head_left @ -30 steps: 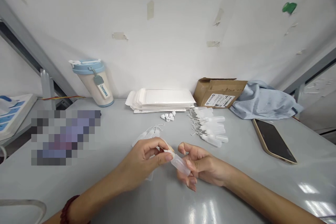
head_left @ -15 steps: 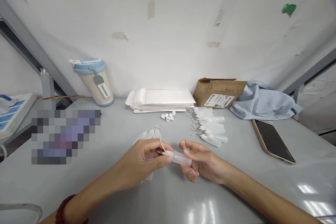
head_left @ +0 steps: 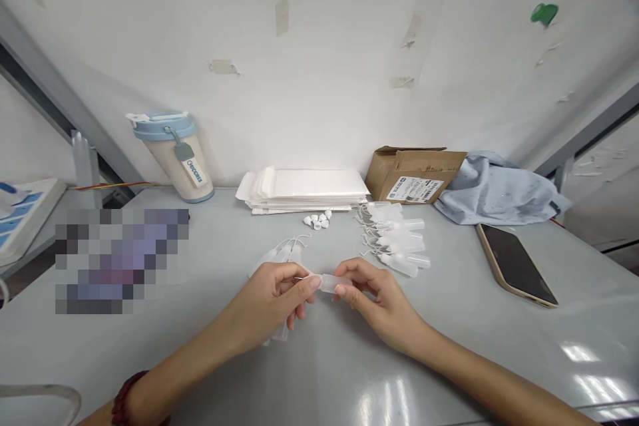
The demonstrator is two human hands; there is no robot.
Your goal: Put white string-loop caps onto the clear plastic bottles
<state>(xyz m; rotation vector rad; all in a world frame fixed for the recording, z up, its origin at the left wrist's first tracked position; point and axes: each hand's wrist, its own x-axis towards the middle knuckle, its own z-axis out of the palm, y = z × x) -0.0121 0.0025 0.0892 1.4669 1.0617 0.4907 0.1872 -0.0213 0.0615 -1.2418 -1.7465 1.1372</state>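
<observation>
A small translucent plastic bottle (head_left: 329, 283) lies on its side in the air between both hands. My left hand (head_left: 279, 296) pinches its cap end between thumb and fingers, covering the cap. The bottle's other end is between the thumb and fingers of my right hand (head_left: 379, 299). Several similar bottles (head_left: 282, 253) lie partly hidden behind and under my left hand. To the right, a pile of bottles with thin strings at their tips (head_left: 399, 239) rests on the grey table (head_left: 329, 373). Small white caps (head_left: 318, 219) are grouped beyond my hands.
At the back stands a stack of white envelopes (head_left: 314, 186), beside a cardboard box (head_left: 414, 173) and a light blue cloth (head_left: 499, 190). A phone (head_left: 516, 263) lies at the right. A tumbler (head_left: 172, 156) and a pixelated item (head_left: 122, 263) are at the left.
My right fingers have closed around the bottle's free end, where they were looser before. The bottle has risen slightly in view and turned more level.
</observation>
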